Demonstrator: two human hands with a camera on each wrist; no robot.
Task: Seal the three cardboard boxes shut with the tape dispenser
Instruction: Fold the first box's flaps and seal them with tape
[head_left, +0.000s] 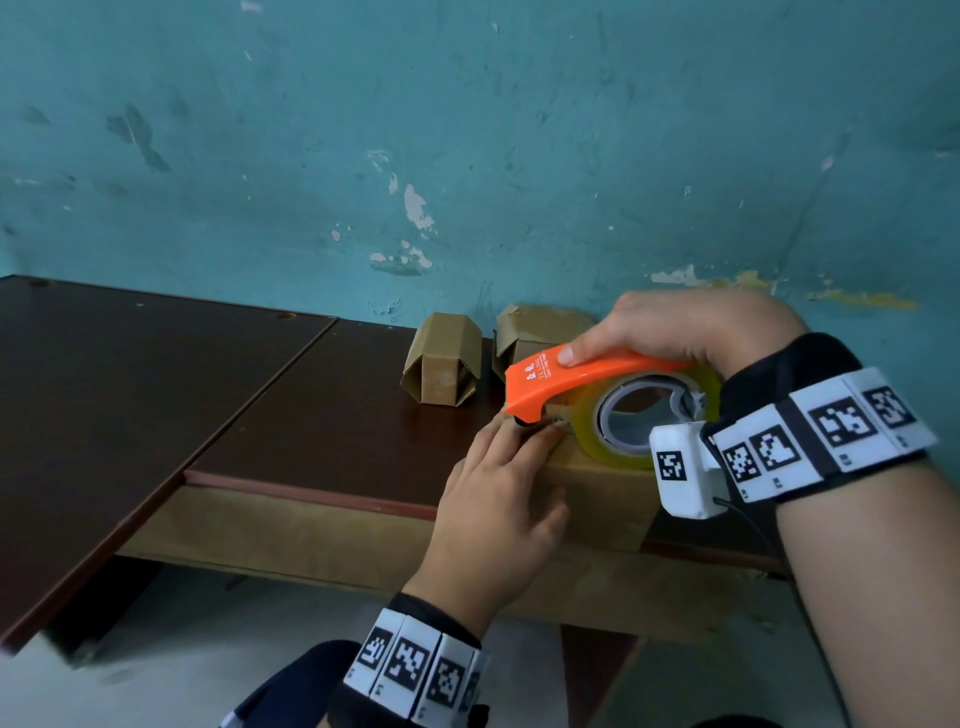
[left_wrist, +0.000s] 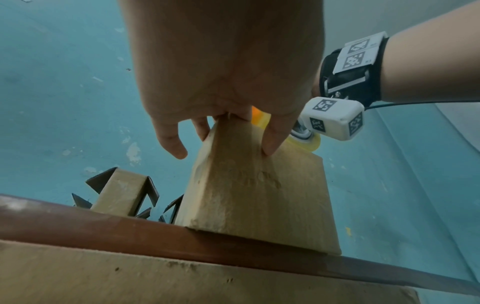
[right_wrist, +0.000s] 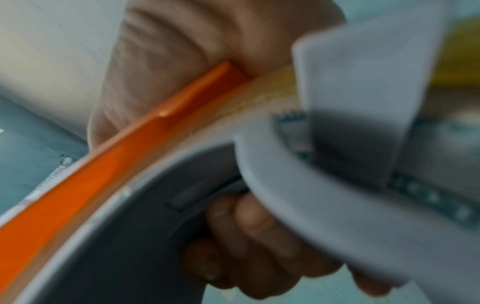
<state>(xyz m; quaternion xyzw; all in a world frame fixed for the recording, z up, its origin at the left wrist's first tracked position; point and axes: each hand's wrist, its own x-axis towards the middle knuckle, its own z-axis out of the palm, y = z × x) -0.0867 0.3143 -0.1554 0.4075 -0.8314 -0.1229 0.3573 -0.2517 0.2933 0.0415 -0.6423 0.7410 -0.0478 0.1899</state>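
Observation:
A closed cardboard box (head_left: 597, 493) (left_wrist: 254, 195) stands at the near edge of the dark table (head_left: 311, 415). On its top sits an orange tape dispenser (head_left: 571, 379) (right_wrist: 103, 170) with a yellowish tape roll (head_left: 587, 415); my right hand (head_left: 670, 327) grips it, fingers (right_wrist: 249, 236) curled through the grey core. My left hand (head_left: 524, 441) (left_wrist: 223, 82) lies over the box's front top edge, fingertips pressing on the top just at the dispenser's nose, thumb free. Two more boxes stand behind: one with flaps open (head_left: 441, 364) (left_wrist: 122, 191), one (head_left: 545, 322) partly hidden by the dispenser.
A teal wall (head_left: 467, 156) rises right behind the boxes. A second dark tabletop panel (head_left: 130, 389) adjoins on the left. A cardboard sheet (head_left: 311, 530) hangs below the table's front edge (left_wrist: 103, 228).

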